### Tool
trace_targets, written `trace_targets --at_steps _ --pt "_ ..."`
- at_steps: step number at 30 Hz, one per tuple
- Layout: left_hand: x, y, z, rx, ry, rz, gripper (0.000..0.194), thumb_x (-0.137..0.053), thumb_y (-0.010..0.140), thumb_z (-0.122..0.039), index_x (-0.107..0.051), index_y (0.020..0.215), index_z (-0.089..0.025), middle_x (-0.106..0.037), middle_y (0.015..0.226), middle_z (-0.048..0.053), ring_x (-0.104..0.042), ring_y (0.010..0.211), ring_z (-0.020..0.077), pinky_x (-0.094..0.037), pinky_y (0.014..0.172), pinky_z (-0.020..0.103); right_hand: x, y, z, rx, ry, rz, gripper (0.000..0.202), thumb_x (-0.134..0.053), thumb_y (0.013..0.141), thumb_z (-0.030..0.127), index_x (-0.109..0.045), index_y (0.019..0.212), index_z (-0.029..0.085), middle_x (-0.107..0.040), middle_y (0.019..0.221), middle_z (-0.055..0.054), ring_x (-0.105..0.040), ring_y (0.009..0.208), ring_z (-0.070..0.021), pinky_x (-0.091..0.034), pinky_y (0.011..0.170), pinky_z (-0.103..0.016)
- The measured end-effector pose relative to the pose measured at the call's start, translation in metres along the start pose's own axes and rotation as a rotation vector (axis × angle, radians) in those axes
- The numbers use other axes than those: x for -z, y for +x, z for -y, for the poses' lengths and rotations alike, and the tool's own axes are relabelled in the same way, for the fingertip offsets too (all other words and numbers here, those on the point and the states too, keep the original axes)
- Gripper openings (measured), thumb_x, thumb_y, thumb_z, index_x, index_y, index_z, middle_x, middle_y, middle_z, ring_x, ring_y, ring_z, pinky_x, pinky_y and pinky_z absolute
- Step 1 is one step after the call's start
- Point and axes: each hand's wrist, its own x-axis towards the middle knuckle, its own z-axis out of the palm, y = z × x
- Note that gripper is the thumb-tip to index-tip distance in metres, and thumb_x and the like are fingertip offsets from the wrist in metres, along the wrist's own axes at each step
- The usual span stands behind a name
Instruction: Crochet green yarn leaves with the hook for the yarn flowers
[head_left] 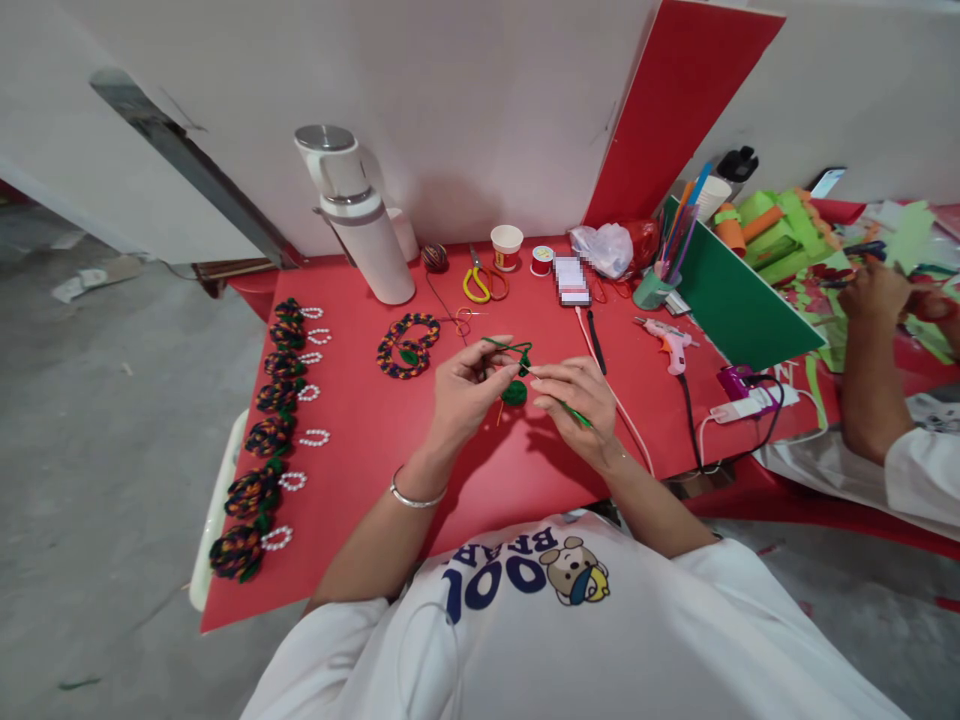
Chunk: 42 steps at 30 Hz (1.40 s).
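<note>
The left hand [469, 385] pinches green yarn [525, 360] between thumb and fingers, a strand looped over its fingertips. The right hand [576, 402] grips a green-handled hook [574, 412], its tip at the yarn. The yarn is held up over the middle of the red table [480, 480], with a green ball [514, 392] just beside it. A braided piece [405, 346] lies to the left, scissors [480, 284] beyond, a glue gun [669, 343] to the right. Braided bundles [255, 492] line the left edge.
</note>
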Motion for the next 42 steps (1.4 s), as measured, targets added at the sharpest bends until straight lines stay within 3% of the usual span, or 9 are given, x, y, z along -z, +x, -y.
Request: trace_targets --at_steps 15,19,23,29,34,39,42 --pt "-0.005 0.001 0.0 0.041 -0.048 -0.09 0.047 -0.094 0.062 -0.03 -0.078 0.104 -0.016 -0.073 0.075 0.002 -0.063 0.064 0.0101 -0.048 0.056 0.021 -0.006 -0.008 -0.002 0.052 -0.2 0.046 0.02 -0.069 0.096 0.025 -0.074 0.115 0.028 -0.08 0.115 -0.007 -0.069 0.098 -0.0202 -0.055 0.087 -0.04" --pt "-0.007 0.002 0.0 0.083 -0.082 -0.121 0.049 -0.096 0.058 -0.032 -0.078 0.101 -0.016 -0.074 0.073 0.002 -0.065 0.067 0.0114 -0.052 0.062 0.022 -0.009 -0.013 -0.007 0.021 -0.166 0.037 0.024 -0.074 0.092 0.027 -0.075 0.116 0.032 -0.08 0.116 -0.005 -0.067 0.098 -0.0215 -0.054 0.089 -0.041" --pt "-0.007 0.002 -0.002 0.133 -0.101 -0.115 0.048 -0.096 0.061 -0.037 -0.078 0.1 -0.016 -0.074 0.078 0.003 -0.062 0.064 0.0099 -0.049 0.058 0.021 -0.008 -0.01 -0.004 -0.022 -0.095 0.041 0.022 -0.075 0.091 0.028 -0.076 0.112 0.034 -0.081 0.115 -0.003 -0.07 0.096 -0.0214 -0.055 0.089 -0.042" --pt "-0.005 0.002 -0.004 0.183 -0.172 0.031 0.055 -0.093 0.067 -0.035 -0.075 0.117 -0.021 -0.077 0.11 0.01 -0.053 0.055 0.0051 -0.036 0.044 0.019 -0.008 -0.005 -0.001 -0.33 0.234 -0.083 0.016 -0.065 0.098 0.04 -0.077 0.1 0.031 -0.082 0.104 -0.004 -0.074 0.097 -0.0218 -0.058 0.093 -0.046" --pt "-0.003 0.006 -0.002 0.25 -0.228 0.087 0.065 -0.095 0.06 -0.025 -0.074 0.122 -0.023 -0.068 0.078 -0.001 -0.047 0.049 0.004 -0.029 0.039 0.018 -0.013 -0.012 -0.012 -0.534 0.465 -0.161 0.024 -0.064 0.096 0.05 -0.077 0.098 0.03 -0.082 0.102 -0.004 -0.076 0.099 -0.0215 -0.061 0.092 -0.041" --pt "-0.005 0.007 -0.004 0.295 -0.265 0.087 0.065 -0.095 0.057 -0.021 -0.075 0.119 -0.022 -0.064 0.074 -0.003 -0.048 0.049 0.0036 -0.026 0.039 0.017 -0.019 -0.018 -0.017 -0.618 0.58 -0.194 0.026 -0.066 0.094 0.053 -0.078 0.098 0.029 -0.082 0.102 -0.003 -0.077 0.1 -0.0209 -0.062 0.093 -0.04" --pt "-0.005 0.007 -0.005 0.313 -0.276 0.071 0.067 -0.095 0.055 -0.019 -0.074 0.119 -0.021 -0.065 0.074 -0.003 -0.053 0.053 0.0049 -0.033 0.043 0.016 -0.021 -0.018 -0.019 -0.706 0.598 -0.23 0.033 -0.069 0.09 0.059 -0.077 0.097 0.028 -0.083 0.102 -0.004 -0.078 0.097 -0.0214 -0.062 0.089 -0.039"
